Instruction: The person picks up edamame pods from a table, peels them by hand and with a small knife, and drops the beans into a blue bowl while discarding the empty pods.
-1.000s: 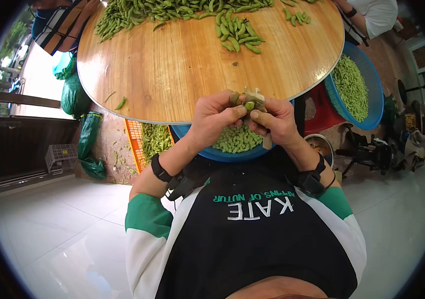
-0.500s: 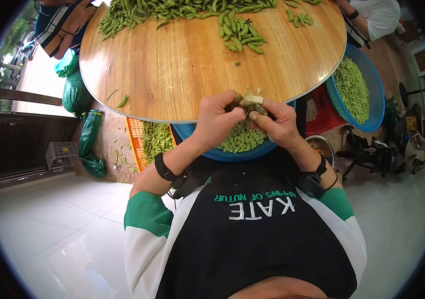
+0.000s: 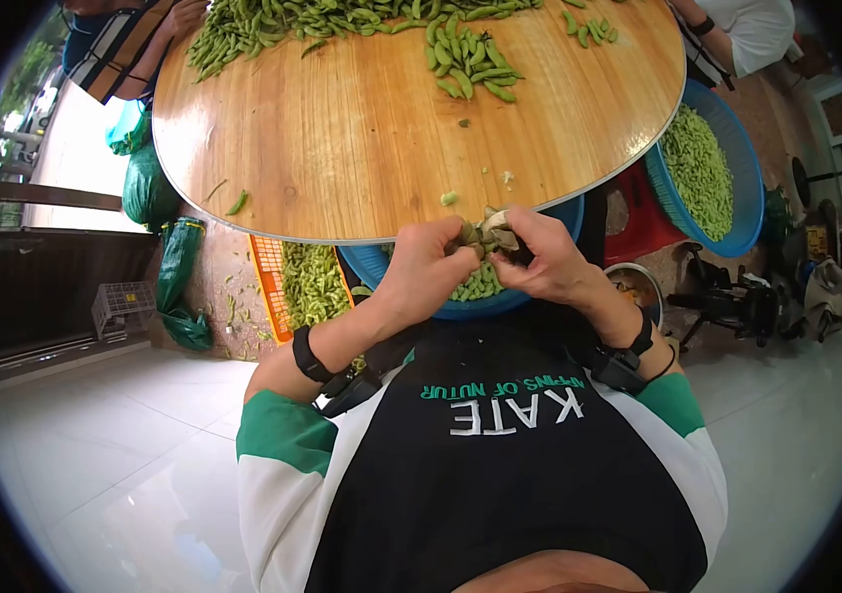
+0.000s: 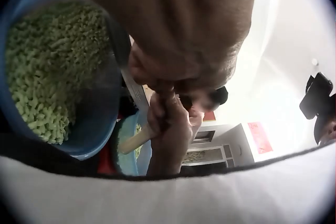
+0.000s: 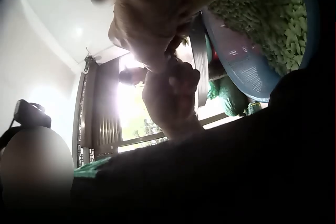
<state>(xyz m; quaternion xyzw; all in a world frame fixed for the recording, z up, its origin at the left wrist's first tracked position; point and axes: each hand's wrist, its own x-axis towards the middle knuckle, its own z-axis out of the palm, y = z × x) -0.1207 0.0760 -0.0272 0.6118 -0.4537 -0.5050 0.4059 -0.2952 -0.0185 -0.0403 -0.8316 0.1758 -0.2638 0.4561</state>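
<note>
Both hands meet over the near table edge, above a blue basin [image 3: 367,262] of shelled green beans [image 3: 475,285]. My left hand [image 3: 421,267] pinches an olive-green piece [image 3: 470,237] between thumb and curled fingers. Facing it, my right hand [image 3: 545,259] curls round a pale, brownish thing [image 3: 498,227] whose kind I cannot tell. A pale, stick-like handle [image 4: 137,141] juts from the right hand in the left wrist view. A light green bean [image 3: 449,198] lies on the table just beyond the left fingers.
A pile of green pods [image 3: 352,18] and a smaller heap [image 3: 465,61] lie on the round wooden table [image 3: 342,128]. An orange crate [image 3: 268,282] stands at left, another blue basin [image 3: 752,212] at right. Other people sit at both far sides.
Both hands have drawn slightly toward the body, and the pale thing in the right fingers has turned. A light green bean now shows on the table beyond the left hand.
</note>
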